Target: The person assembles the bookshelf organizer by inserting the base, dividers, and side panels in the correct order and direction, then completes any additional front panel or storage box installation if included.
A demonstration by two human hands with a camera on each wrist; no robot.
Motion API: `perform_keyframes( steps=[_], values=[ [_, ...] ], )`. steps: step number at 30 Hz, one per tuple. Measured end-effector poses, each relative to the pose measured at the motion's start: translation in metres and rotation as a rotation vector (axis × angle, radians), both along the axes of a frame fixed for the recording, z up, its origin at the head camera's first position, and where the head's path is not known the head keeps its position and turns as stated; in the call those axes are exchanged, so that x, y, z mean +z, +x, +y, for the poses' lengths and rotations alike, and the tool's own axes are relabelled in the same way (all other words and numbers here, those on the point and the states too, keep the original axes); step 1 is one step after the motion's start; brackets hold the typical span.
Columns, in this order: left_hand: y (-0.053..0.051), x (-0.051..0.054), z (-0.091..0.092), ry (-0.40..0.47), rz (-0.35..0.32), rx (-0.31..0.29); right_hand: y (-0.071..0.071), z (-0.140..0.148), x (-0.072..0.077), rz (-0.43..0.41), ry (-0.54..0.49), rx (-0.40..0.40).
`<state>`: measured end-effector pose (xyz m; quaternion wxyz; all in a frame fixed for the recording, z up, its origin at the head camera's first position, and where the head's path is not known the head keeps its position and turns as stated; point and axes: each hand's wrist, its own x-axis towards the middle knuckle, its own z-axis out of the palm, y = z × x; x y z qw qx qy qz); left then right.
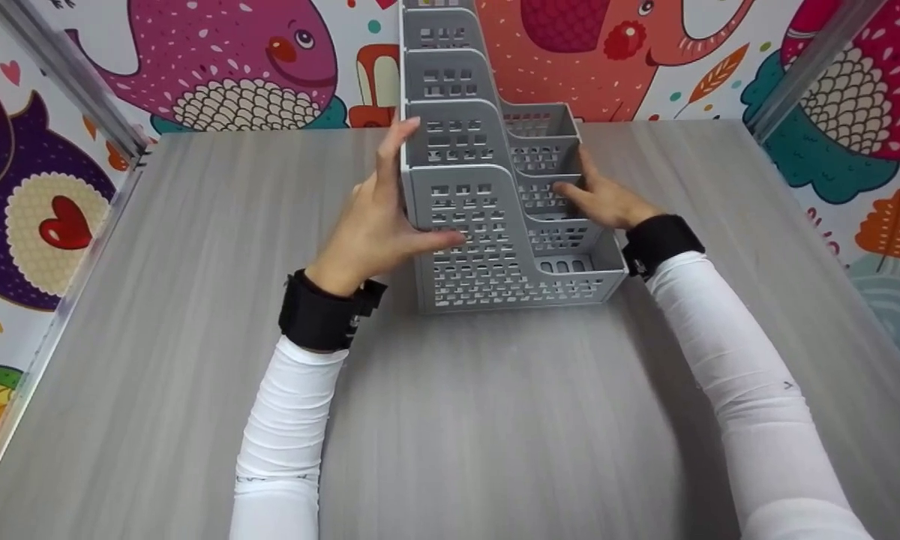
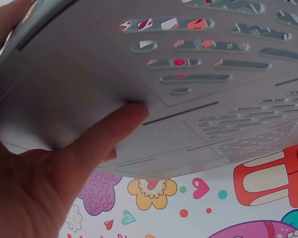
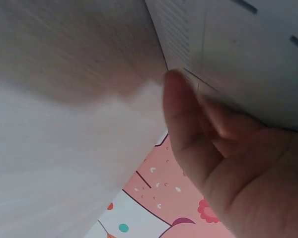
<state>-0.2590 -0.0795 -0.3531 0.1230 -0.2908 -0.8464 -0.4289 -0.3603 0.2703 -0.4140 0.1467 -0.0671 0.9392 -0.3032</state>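
Note:
A grey plastic file organizer [image 1: 472,247] with several stepped, perforated compartments stands on the table between both hands. My left hand [image 1: 375,214] grips its tall left side, the thumb across the front panel and a finger at the upper left edge. Close up in the left wrist view, the thumb of the left hand [image 2: 54,173] lies against the smooth grey panel [image 2: 184,99]. On the low right side, my right hand [image 1: 607,195] holds a compartment wall, its thumb over the rim. The right wrist view shows the right hand [image 3: 228,158] against the grey wall [image 3: 253,64], some fingers hidden.
The grey wood-grain table [image 1: 495,435] extends around the organizer. Behind it rises a wall panel [image 1: 232,60] printed with cartoon animals, and similar panels close off both sides. Metal posts [image 1: 75,75] mark the corners.

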Motion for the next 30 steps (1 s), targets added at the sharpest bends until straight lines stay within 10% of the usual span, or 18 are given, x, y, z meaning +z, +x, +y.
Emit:
perform_keyframes(
  steps=[11, 18, 30],
  values=[
    [0.000, 0.004, -0.007, -0.038, -0.010, 0.026, -0.006, 0.002, -0.006, 0.191, 0.003, 0.143],
    [-0.010, 0.004, -0.020, 0.006, -0.010, 0.014, 0.014, 0.026, 0.005, 0.217, 0.107, 0.184],
    [-0.030, -0.008, -0.029, -0.071, -0.002, 0.447, 0.029, 0.042, -0.014, 0.416, 0.151, 0.296]
  ],
)
